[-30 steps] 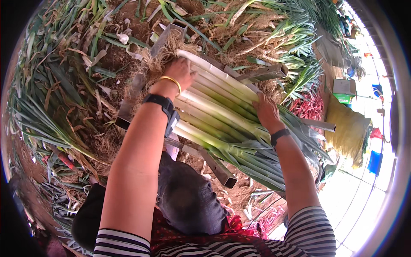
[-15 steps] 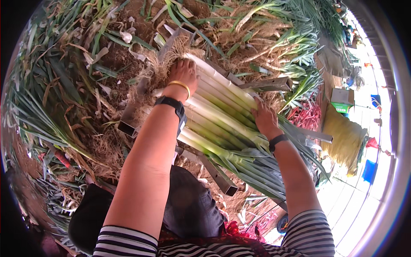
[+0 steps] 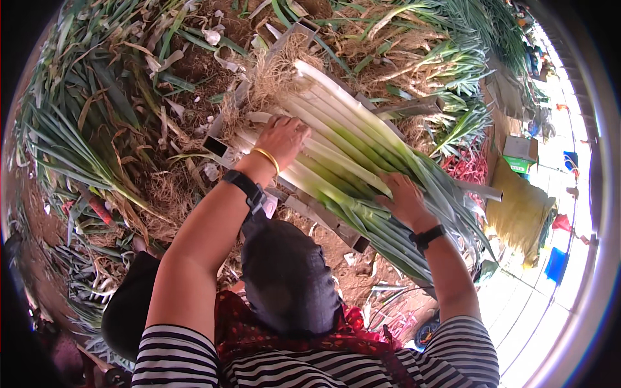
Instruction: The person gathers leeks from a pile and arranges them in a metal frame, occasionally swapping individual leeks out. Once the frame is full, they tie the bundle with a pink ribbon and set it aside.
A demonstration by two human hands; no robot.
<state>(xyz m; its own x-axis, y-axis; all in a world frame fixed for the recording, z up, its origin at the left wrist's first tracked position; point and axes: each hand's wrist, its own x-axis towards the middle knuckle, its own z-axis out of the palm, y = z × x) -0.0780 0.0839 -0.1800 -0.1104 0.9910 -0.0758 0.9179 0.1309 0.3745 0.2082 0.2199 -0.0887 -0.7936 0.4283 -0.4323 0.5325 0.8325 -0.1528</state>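
A row of leeks [image 3: 336, 119] lies side by side across a metal frame [image 3: 217, 145]. Their white shanks and hairy roots [image 3: 281, 68] point to the far left, and the green leaves [image 3: 424, 194] trail to the near right. My left hand [image 3: 284, 139], with a yellow bracelet and a black watch on its wrist, is curled over the white shanks near the root end. Farther along, my right hand [image 3: 407, 202] bends round a leek where white turns to green. Its fingertips are partly hidden among the stalks.
Heaped leeks and loose leaves [image 3: 84, 129] cover the soil on the left. More rooted leeks [image 3: 446, 64] lie at the far right. Beyond the frame are red ties [image 3: 467, 167], a yellow sack [image 3: 521, 216] and a green-and-white box [image 3: 519, 154]. My dark-clad knee [image 3: 284, 271] is close in front.
My left hand has come back toward me from the far leeks to the nearer ones. My right hand has also shifted nearer across the row. The view has moved slightly.
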